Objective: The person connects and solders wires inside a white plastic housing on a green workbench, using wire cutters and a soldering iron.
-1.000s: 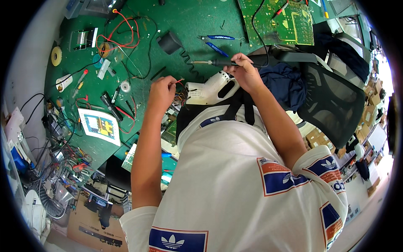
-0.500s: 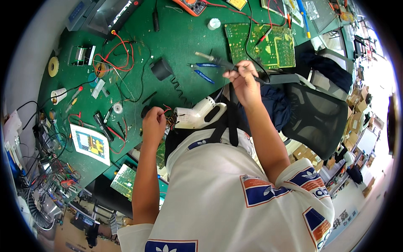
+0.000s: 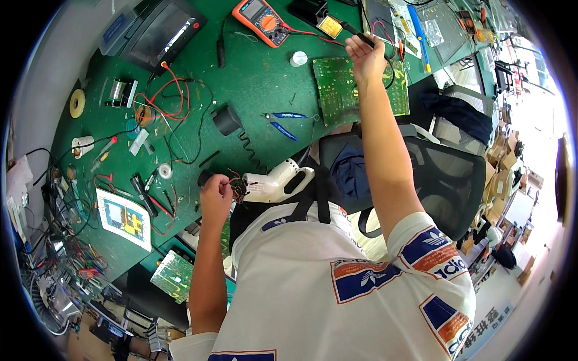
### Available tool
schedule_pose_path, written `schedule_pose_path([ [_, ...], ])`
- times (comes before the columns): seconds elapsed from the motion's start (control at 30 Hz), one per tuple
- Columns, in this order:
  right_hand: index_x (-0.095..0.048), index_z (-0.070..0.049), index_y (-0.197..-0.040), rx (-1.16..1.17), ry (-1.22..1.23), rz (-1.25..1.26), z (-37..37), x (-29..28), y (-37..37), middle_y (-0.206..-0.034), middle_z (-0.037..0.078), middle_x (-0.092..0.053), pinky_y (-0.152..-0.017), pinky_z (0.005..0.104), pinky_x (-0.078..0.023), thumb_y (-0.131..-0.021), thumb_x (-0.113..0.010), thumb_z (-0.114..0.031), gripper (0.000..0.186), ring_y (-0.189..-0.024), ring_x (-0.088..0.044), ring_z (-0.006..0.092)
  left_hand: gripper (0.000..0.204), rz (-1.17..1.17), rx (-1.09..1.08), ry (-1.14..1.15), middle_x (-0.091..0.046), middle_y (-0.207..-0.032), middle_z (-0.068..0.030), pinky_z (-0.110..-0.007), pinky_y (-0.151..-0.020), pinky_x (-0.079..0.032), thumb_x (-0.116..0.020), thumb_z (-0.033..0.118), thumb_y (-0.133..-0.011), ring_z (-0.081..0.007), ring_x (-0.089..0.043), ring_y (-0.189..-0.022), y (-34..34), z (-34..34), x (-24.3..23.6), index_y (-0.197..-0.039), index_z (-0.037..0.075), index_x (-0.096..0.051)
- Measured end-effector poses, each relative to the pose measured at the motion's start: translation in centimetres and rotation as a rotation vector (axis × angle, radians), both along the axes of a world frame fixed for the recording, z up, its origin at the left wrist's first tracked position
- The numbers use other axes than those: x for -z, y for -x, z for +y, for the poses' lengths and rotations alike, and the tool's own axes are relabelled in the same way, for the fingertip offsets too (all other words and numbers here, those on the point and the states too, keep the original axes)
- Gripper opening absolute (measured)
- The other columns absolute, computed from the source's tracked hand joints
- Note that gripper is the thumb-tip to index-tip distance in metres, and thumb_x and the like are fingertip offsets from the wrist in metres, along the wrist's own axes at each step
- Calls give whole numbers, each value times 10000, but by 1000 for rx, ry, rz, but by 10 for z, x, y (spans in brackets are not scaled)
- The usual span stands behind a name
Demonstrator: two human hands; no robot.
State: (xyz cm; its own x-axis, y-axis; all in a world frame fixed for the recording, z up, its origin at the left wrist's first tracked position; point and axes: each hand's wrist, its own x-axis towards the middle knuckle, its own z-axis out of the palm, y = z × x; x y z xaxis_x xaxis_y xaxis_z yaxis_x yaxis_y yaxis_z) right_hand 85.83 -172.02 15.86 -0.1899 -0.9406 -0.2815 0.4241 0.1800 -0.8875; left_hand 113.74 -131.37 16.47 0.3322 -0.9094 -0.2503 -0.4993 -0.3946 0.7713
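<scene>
My right hand (image 3: pixel 369 60) is stretched far forward, its fingers around the dark handle of a soldering iron (image 3: pixel 360 36). The iron points toward a black soldering stand (image 3: pixel 308 12) with a yellow sponge (image 3: pixel 330 27). Close to my body, my left hand (image 3: pixel 215 194) is closed on a dark round part (image 3: pixel 206 178), mostly hidden by the fingers. Red and dark wires (image 3: pixel 237 188) run beside it at the open end of a white handheld appliance (image 3: pixel 274 184) with a loop handle, lying at my lap by the table edge.
A large green circuit board (image 3: pixel 334 90) lies below my right hand. Blue-handled cutters (image 3: pixel 286 125), a black block with a coiled cord (image 3: pixel 226 120) and an orange multimeter (image 3: pixel 262 23) are on the green bench. A mesh chair (image 3: pixel 448 186) stands at right.
My right hand has carried the soldering iron forward and away from me, from above the cutters to the stand. My left hand keeps its hold beside the white appliance.
</scene>
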Motion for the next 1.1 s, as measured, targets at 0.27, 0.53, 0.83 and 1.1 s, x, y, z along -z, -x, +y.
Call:
schedule_pose_path([
  [0.27,-527,46,-1132,-33,-84,79,-31,23,2,-940,210,-683,-684,360,-549,-990,-404,-345,434,-800,-696,297,162,-19,5,-12,-604,-773,-106,-342,-585,-483,-627,-61,-760,-225,-587,-616,3,0,-3,-895,17,-583],
  [0.53,-433,106,-1228,-188,-248,-127,-77,49,-8,-1084,248,-668,-815,419,-518,-1015,-211,-540,716,-956,-663,331,171,-31,36,35,-590,-794,-111,-368,-624,-489,-617,-87,-717,-262,-600,-672,6,4,1,-847,12,-566],
  [0.83,-576,-35,-896,-584,-554,-287,-74,50,0,-679,24,-543,-477,233,-384,-945,-485,-604,578,-558,-492,131,193,-27,22,82,-593,-821,-114,-362,-700,-518,-644,-94,-690,-283,-607,-722,4,12,4,-803,17,-535],
  [1.1,-677,-50,-925,-1052,-176,374,71,-14,-27,-707,20,-591,-535,264,-437,-927,-592,-404,364,-597,-524,117,175,-54,-2,159,-630,-876,-93,-284,-613,-520,-650,-89,-714,-190,-625,-689,2,17,15,-831,14,-571],
])
